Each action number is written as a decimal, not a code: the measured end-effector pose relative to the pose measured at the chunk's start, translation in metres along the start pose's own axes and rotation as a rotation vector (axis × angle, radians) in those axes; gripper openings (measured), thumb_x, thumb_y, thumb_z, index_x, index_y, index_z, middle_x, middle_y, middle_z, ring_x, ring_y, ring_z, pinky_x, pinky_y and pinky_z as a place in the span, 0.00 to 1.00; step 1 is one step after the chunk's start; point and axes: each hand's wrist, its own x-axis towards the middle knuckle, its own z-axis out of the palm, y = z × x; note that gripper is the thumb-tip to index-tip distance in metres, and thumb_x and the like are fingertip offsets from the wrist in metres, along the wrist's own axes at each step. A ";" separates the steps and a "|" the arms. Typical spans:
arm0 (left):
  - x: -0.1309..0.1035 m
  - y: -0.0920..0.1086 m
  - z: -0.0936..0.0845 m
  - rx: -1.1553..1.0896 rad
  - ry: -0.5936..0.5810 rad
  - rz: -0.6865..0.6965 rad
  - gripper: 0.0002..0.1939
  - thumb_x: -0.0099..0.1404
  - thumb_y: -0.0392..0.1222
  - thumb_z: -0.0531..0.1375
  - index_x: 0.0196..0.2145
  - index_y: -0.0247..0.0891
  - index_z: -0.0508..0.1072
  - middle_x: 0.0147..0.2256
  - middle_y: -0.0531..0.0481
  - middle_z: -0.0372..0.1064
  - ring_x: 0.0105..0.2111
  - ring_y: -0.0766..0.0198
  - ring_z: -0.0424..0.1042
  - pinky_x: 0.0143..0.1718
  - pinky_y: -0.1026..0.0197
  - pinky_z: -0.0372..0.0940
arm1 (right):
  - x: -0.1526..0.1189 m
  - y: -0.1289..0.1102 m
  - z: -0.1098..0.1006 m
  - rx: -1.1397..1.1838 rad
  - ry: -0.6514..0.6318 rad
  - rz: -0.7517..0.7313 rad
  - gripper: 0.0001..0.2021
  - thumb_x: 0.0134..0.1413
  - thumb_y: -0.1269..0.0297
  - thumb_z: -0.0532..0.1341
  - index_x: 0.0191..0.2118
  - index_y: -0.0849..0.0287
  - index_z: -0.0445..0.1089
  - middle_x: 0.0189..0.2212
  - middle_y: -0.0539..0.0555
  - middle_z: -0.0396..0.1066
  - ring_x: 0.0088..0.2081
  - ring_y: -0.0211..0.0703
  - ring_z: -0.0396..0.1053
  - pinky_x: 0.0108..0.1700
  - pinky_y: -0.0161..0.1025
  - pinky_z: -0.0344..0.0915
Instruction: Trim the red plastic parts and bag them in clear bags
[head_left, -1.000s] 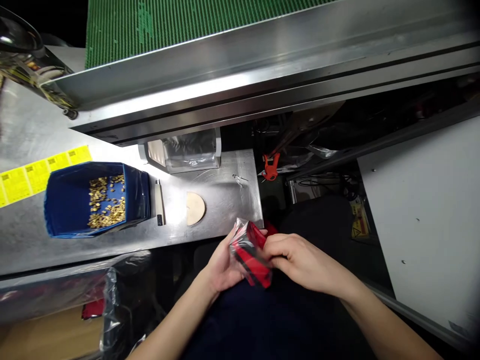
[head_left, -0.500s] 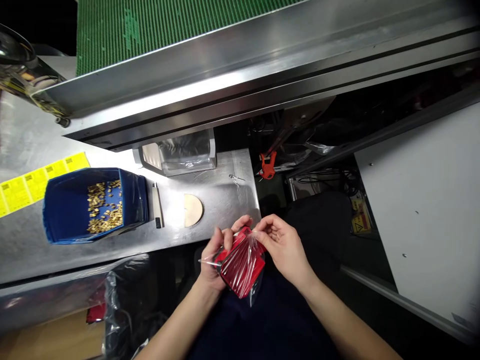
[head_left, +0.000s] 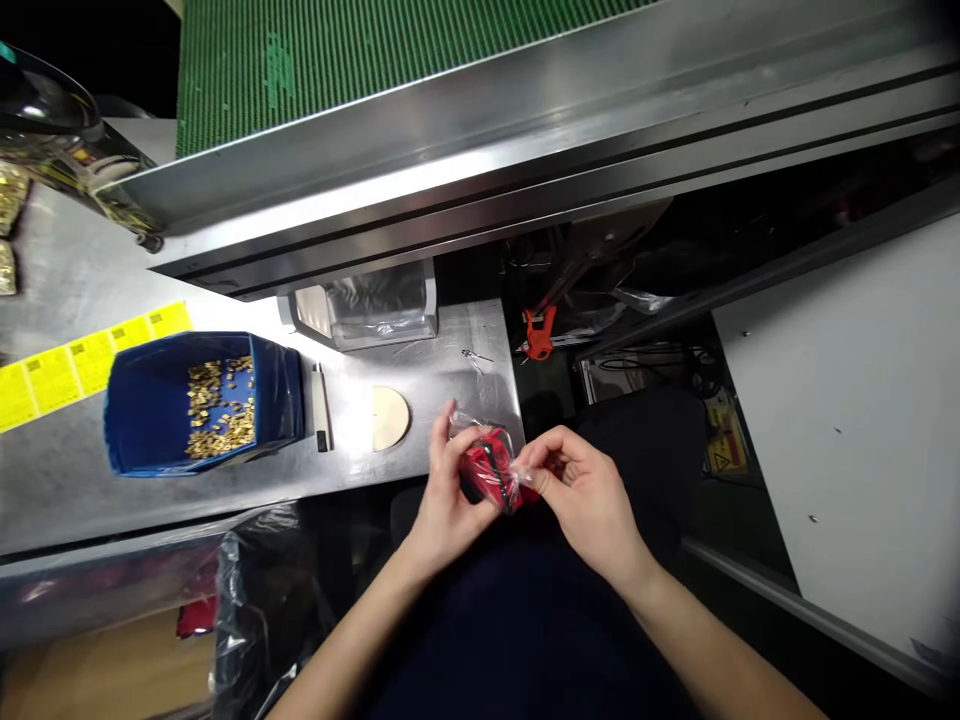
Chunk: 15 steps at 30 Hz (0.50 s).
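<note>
Between my hands, just off the front edge of the metal table point(head_left: 442, 400), is a red and black item in a clear plastic bag point(head_left: 491, 465); its exact kind does not show. My left hand point(head_left: 450, 495) is wrapped around the bagged item from the left, thumb below and fingers above. With thumb and forefinger, my right hand point(head_left: 577, 490) pinches gathered plastic at the bag's right side. A pale half-round disc point(head_left: 390, 418) lies on the table to the left of my hands.
On the table are a blue bin point(head_left: 150, 400) with small brass pieces, a white-handled knife-like tool point(head_left: 320, 405), a yellow label strip point(head_left: 90, 360) and a clear-fronted bin point(head_left: 382, 305). A green conveyor belt point(head_left: 337, 70) runs above. An orange clamp point(head_left: 538, 333) hangs behind; an open carton point(head_left: 112, 670) stands lower left.
The bagged item has turned and now shows its narrower, black-banded side. My left hand has shifted its hold on it, while my right hand still pinches the plastic.
</note>
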 end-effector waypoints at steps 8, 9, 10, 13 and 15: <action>-0.011 0.004 -0.026 -0.033 -0.158 -0.002 0.35 0.67 0.34 0.64 0.66 0.53 0.57 0.72 0.42 0.39 0.72 0.43 0.42 0.69 0.37 0.52 | -0.003 0.035 0.004 0.613 -0.166 0.533 0.19 0.43 0.65 0.78 0.37 0.58 0.70 0.33 0.47 0.70 0.31 0.33 0.64 0.31 0.30 0.59; -0.014 0.005 -0.030 -0.077 -0.199 -0.038 0.37 0.66 0.35 0.65 0.67 0.53 0.56 0.73 0.42 0.36 0.72 0.42 0.41 0.69 0.38 0.54 | -0.004 0.037 0.003 0.609 -0.166 0.545 0.19 0.43 0.66 0.79 0.38 0.58 0.71 0.34 0.47 0.70 0.31 0.33 0.64 0.31 0.30 0.58; -0.017 0.006 -0.033 -0.121 -0.237 -0.077 0.39 0.64 0.36 0.67 0.67 0.53 0.56 0.73 0.42 0.34 0.72 0.40 0.41 0.68 0.39 0.56 | -0.005 0.039 0.002 0.600 -0.171 0.554 0.20 0.42 0.65 0.79 0.39 0.57 0.71 0.34 0.47 0.70 0.31 0.33 0.64 0.30 0.31 0.58; -0.023 0.006 -0.035 -0.225 -0.258 -0.150 0.39 0.61 0.40 0.72 0.65 0.53 0.60 0.73 0.43 0.35 0.72 0.39 0.43 0.66 0.42 0.59 | -0.005 0.040 0.001 0.539 -0.246 0.559 0.19 0.43 0.63 0.79 0.39 0.58 0.72 0.35 0.47 0.71 0.32 0.34 0.65 0.32 0.31 0.59; -0.028 0.003 -0.031 -0.284 -0.204 -0.161 0.35 0.61 0.40 0.72 0.62 0.54 0.64 0.72 0.44 0.38 0.71 0.40 0.45 0.66 0.44 0.60 | -0.005 0.038 0.000 0.478 -0.294 0.502 0.17 0.46 0.61 0.78 0.38 0.58 0.74 0.35 0.49 0.72 0.35 0.36 0.67 0.38 0.33 0.62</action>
